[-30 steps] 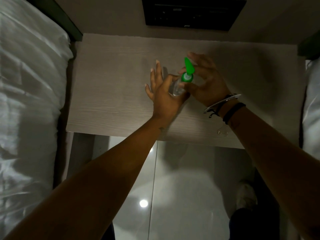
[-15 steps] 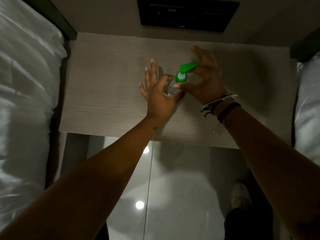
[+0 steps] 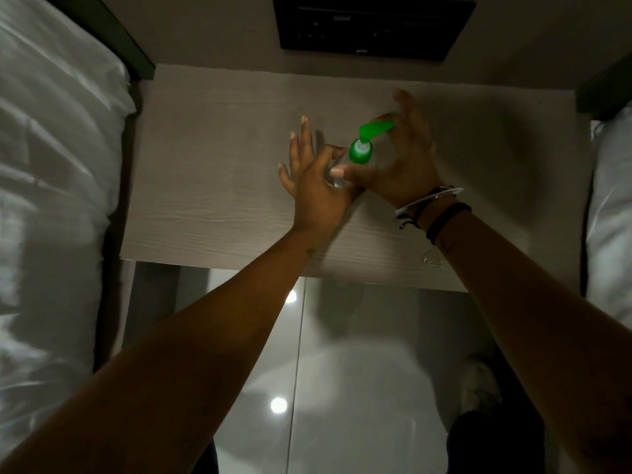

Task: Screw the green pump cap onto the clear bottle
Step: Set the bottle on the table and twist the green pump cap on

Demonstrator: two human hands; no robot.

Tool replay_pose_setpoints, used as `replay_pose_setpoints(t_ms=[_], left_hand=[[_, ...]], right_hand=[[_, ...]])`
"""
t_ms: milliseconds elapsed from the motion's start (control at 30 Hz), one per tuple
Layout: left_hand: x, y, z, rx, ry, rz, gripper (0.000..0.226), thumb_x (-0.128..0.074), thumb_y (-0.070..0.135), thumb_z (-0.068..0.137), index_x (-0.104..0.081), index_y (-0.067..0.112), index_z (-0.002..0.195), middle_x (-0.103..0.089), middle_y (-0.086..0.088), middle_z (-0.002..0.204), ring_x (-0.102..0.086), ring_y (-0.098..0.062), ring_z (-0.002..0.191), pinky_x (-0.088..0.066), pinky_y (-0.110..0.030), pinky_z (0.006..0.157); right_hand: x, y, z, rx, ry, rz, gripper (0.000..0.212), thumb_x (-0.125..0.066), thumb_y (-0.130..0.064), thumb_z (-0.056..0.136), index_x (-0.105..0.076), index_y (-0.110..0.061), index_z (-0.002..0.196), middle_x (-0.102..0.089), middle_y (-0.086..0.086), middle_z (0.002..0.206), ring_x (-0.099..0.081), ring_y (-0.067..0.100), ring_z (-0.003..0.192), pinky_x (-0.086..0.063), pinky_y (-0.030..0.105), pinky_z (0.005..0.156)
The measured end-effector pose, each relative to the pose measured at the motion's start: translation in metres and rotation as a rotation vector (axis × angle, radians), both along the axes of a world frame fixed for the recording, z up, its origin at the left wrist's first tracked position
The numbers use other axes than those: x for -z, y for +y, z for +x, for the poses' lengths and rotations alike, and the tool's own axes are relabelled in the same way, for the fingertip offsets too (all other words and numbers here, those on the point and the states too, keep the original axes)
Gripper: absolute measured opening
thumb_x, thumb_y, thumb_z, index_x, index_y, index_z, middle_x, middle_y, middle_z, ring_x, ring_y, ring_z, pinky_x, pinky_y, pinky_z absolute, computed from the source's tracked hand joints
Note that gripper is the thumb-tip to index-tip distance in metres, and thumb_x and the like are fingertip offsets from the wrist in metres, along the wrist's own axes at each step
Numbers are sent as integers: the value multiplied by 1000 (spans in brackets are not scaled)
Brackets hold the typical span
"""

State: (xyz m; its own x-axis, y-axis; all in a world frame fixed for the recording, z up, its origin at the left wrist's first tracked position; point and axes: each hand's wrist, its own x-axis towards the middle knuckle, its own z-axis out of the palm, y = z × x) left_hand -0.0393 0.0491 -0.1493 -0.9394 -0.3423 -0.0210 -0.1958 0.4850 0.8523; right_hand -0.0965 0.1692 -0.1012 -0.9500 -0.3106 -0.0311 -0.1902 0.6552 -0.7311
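Note:
A clear bottle (image 3: 337,172) stands on the pale wooden table (image 3: 212,186), mostly hidden between my hands. The green pump cap (image 3: 361,150) sits on its neck, with the nozzle pointing right. My left hand (image 3: 314,186) pinches the bottle's upper body with thumb and forefinger, the other fingers spread upward. My right hand (image 3: 400,162) wraps around the cap from the right, thumb under the green collar and fingers curled behind the nozzle.
White bedding (image 3: 51,200) lies along the left and another white bed edge (image 3: 612,217) on the right. A dark panel (image 3: 372,25) is set in the wall behind the table. A small clear object (image 3: 431,260) lies near the table's front edge. Glossy floor below.
The pump nozzle has swung clockwise from pointing up and away to pointing right. My right hand has turned with it; my left hand has kept its hold on the bottle.

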Motion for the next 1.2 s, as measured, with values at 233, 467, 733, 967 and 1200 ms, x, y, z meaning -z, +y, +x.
replay_pose_setpoints(t_ms=[233, 467, 733, 967, 1200], left_hand=[[-2, 0, 0, 34, -6, 7, 37, -79, 39, 68, -59, 25, 95, -9, -7, 163, -1, -28, 150, 7, -58, 114], [-1, -1, 0, 42, -8, 16, 35, -79, 39, 68, -56, 29, 93, -9, -7, 163, 0, -28, 150, 7, -58, 114], [-2, -6, -1, 70, -27, -3, 34, -79, 39, 70, -56, 27, 91, -9, -9, 163, -2, -30, 150, 3, -61, 115], [-8, -16, -11, 174, -65, -3, 43, -81, 33, 68, -62, 24, 105, -11, -7, 162, -2, -29, 150, 3, -55, 114], [-7, -20, -12, 206, -90, -5, 34, -78, 33, 68, -57, 31, 95, -12, -8, 162, -4, -31, 150, 0, -58, 115]], right_hand=[[3, 4, 1, 34, 9, -88, 49, -82, -39, 64, -67, -13, 104, -41, 8, 146, -36, 23, 135, -34, 49, 113], [6, 3, 0, -85, -69, -95, 67, -82, -30, 69, -53, -17, 127, -21, 14, 158, -19, 26, 145, -22, 48, 120], [4, -6, 0, 11, -15, -17, 69, -84, -55, 51, -56, -18, 103, -32, 12, 150, -29, 28, 140, -30, 48, 115], [6, 4, -2, 8, 13, -96, 43, -85, -33, 61, -70, -13, 96, -49, 7, 139, -38, 29, 134, -34, 53, 110], [8, -7, 9, 122, -38, -56, 69, -81, -51, 60, -53, -19, 114, -29, 12, 153, -29, 27, 140, -29, 43, 114]])
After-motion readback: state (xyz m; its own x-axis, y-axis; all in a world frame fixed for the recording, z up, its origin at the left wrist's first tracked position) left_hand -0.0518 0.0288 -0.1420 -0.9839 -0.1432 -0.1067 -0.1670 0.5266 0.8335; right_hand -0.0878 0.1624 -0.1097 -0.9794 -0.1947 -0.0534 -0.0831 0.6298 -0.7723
